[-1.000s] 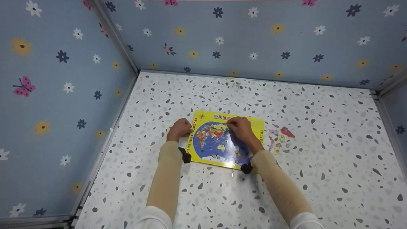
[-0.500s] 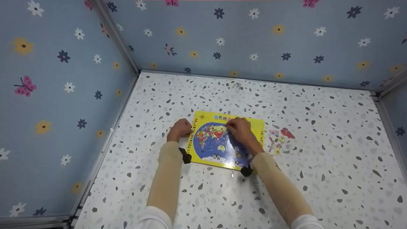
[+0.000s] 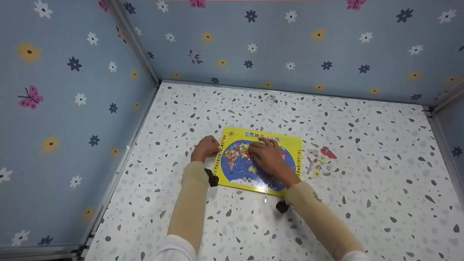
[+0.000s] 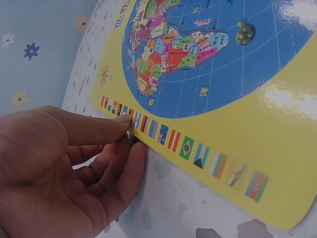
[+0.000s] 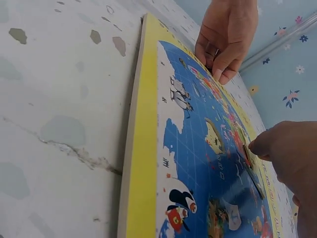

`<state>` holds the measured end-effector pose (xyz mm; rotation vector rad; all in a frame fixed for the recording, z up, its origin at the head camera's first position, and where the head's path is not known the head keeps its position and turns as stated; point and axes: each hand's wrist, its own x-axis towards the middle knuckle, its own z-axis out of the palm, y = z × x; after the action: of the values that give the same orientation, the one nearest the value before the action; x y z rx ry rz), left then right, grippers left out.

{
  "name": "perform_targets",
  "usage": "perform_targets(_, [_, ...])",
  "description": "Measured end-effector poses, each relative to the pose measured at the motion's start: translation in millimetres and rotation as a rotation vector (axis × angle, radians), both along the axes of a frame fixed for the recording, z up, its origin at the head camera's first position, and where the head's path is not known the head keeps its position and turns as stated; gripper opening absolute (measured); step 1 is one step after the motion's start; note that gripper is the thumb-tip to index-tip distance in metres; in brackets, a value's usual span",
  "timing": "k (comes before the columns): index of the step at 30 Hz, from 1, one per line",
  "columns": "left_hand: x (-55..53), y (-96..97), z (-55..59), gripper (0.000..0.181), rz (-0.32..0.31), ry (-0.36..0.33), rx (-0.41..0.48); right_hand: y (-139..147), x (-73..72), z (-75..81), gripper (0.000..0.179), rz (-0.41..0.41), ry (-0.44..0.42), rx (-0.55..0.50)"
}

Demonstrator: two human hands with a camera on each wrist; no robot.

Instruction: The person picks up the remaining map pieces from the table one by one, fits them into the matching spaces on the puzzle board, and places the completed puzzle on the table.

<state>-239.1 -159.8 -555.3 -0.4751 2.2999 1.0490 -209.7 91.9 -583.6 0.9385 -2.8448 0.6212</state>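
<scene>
Beige forearm sleeves (image 3: 192,203) lie on the near side of the world-map puzzle board (image 3: 241,169), which rests flat on a terrazzo-patterned tabletop (image 3: 246,228). At the board's left edge, the left hand (image 3: 206,146) pinches it, thumb near the printed flags (image 4: 186,148), fingers below. Over the board's middle is the right hand (image 3: 267,156); whether it grips a piece cannot be told. Loose puzzle pieces (image 3: 321,159) lie beside the board's right edge. Beyond the board stands a blue flowered wall (image 3: 232,47).

Yellow-bordered, blue-centred world map board (image 3: 240,171) — face up, small coloured pieces (image 3: 321,159) lying loose beside its right edge
</scene>
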Motion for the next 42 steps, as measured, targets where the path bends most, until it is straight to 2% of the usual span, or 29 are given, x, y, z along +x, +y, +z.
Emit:
perform_targets(4, [0.4,0.0,0.6,0.013,-0.002,0.013,0.01,0.5,5.0,0.6,0.035,0.024,-0.01,0.043])
perform_targets(9, [0.1,0.5,0.6,0.016,0.007,0.003,0.009,-1.2,9.5,2.0,0.045,-0.009,-0.074,0.126])
perform_targets(13, [0.0,1.0,1.2,0.019,0.008,-0.009,0.001,-3.2,13.0,3.7,0.051,-0.03,-0.113,0.147])
perform_targets(22, [-1.0,1.2,0.2,0.02,0.008,-0.016,-0.002,-6.5,17.1,-0.9,0.05,-0.023,-0.025,0.093])
perform_targets(30, [1.3,1.2,0.5,0.018,-0.003,-0.001,0.0,-9.9,20.1,-5.2,0.053,-0.036,-0.005,0.136])
perform_targets(36, [2.6,1.3,0.0,0.016,-0.015,0.027,0.014,-11.5,23.7,-7.0,0.052,-0.015,0.081,0.122])
perform_targets(42, [1.2,0.3,0.0,0.018,-0.004,0.015,0.003,-13.9,25.0,-6.1,0.054,-0.04,0.064,0.163])
